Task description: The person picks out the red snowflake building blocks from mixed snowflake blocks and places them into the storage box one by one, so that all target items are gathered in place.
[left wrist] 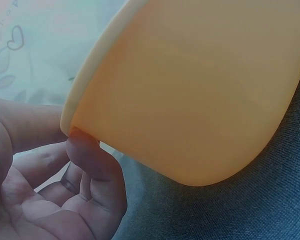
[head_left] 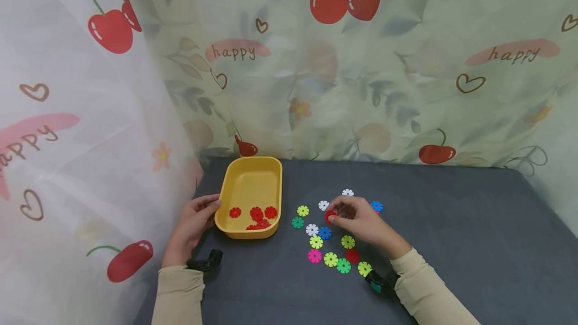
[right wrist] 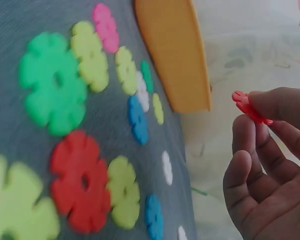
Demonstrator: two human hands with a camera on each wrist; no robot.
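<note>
At its left rim, my left hand (head_left: 191, 224) grips a yellow plastic tray (head_left: 252, 184). In the left wrist view the thumb and a curled finger (left wrist: 107, 170) pinch the tray's lip (left wrist: 92, 75). Several red notched discs (head_left: 256, 213) lie inside, toward the near end. To the right, my right hand (head_left: 361, 222) is over a spread of loose discs and pinches a red notched disc (right wrist: 247, 106) between thumb and fingers. Under and around it lie a blue disc (head_left: 324, 233), a white disc (head_left: 312, 229) and another red disc (head_left: 352, 256).
More flower-shaped discs lie on the dark grey tablecloth (head_left: 451, 224), among them a pink disc (head_left: 314, 256), a green disc (head_left: 343, 265) and a yellow disc (head_left: 330, 259). A printed curtain (head_left: 289, 89) hangs behind the table and along its left side.
</note>
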